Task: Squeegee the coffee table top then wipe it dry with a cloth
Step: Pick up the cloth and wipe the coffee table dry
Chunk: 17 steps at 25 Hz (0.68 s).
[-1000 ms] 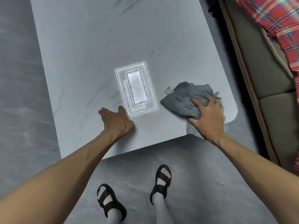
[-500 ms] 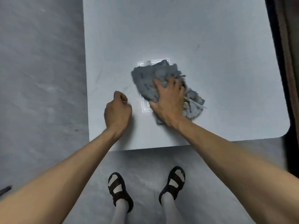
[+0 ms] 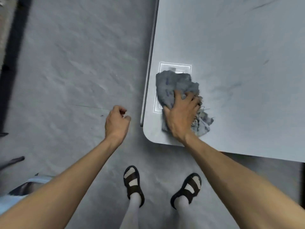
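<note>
The pale grey coffee table top [image 3: 239,47] fills the upper right of the head view. A crumpled grey cloth [image 3: 171,86] lies near the table's near left corner, partly over a bright rectangular light reflection [image 3: 175,66]. My right hand [image 3: 181,114] presses down on the cloth, fingers spread and gripping its folds. My left hand [image 3: 117,121] hangs off the table over the floor, to the left of the corner, loosely curled with nothing in it. No squeegee is in view.
Grey floor [image 3: 74,63] lies left of and below the table. My two feet in dark sandals [image 3: 133,180] stand just in front of the table's near edge. A dark strip [image 3: 9,63] runs along the far left.
My right hand has dragged the cloth leftward across the table to its near left corner. My left hand has come off the table top and curled up over the floor.
</note>
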Available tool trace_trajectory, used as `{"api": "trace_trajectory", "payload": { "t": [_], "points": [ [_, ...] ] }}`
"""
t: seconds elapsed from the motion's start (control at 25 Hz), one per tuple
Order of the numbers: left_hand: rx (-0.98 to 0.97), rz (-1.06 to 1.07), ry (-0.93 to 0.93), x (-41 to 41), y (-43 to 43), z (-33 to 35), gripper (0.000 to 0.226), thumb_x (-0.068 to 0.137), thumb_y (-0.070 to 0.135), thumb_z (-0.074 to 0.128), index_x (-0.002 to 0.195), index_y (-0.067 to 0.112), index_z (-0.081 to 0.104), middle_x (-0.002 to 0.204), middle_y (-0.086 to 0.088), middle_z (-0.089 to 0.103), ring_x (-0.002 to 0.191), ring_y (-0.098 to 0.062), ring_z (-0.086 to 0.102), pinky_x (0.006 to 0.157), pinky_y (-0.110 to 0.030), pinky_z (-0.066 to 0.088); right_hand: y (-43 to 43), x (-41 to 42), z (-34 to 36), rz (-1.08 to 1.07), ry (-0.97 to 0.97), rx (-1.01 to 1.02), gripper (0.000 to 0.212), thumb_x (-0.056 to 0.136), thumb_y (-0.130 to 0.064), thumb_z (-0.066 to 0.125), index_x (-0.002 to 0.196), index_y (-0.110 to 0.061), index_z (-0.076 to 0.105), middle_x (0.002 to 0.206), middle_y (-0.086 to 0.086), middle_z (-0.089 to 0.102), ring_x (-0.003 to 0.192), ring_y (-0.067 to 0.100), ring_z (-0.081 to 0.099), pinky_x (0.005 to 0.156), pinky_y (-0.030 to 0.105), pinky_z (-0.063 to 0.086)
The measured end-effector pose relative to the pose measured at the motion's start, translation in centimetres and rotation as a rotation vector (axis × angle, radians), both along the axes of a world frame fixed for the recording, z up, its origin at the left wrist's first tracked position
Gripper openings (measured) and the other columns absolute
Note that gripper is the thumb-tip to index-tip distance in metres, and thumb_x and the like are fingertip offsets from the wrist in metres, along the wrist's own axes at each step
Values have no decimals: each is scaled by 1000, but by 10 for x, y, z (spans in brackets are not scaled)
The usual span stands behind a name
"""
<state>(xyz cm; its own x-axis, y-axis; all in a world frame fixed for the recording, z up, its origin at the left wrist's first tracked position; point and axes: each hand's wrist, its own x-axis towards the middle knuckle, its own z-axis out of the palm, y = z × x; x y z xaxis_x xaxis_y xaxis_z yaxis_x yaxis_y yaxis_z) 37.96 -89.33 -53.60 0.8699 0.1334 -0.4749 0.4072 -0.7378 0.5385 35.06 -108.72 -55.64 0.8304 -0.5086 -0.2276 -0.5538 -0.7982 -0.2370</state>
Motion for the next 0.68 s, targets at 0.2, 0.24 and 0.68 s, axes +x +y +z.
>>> {"api": "trace_trajectory", "payload": {
  "t": [0.2, 0.24, 0.68],
  "points": [
    [-196, -161, 359, -12, 80, 19, 48, 75, 7, 65, 117, 21, 47, 102, -3, 67, 96, -22, 63, 83, -35, 49, 140, -33, 16, 209, -27, 428, 38, 85, -36, 52, 118, -18, 59, 116, 17, 55, 105, 35, 49, 94, 45, 42],
    [-237, -126, 353, -12, 103, 27, 50, 75, 6, 65, 117, 24, 45, 100, -3, 68, 95, -22, 63, 84, -35, 50, 163, -26, 21, 68, -42, 621, 30, 85, -30, 51, 108, -13, 63, 108, 15, 62, 99, 33, 55, 90, 43, 46],
    [339, -563, -148, -77, 290, 150, 61, 69, 65, 55, 120, 32, 46, 114, 6, 63, 97, -20, 64, 76, -34, 47, 355, -31, 130, -236, 125, 983, 41, 91, -29, 48, 126, -11, 37, 116, 19, 61, 105, 39, 59, 94, 50, 48]
  ]
}}
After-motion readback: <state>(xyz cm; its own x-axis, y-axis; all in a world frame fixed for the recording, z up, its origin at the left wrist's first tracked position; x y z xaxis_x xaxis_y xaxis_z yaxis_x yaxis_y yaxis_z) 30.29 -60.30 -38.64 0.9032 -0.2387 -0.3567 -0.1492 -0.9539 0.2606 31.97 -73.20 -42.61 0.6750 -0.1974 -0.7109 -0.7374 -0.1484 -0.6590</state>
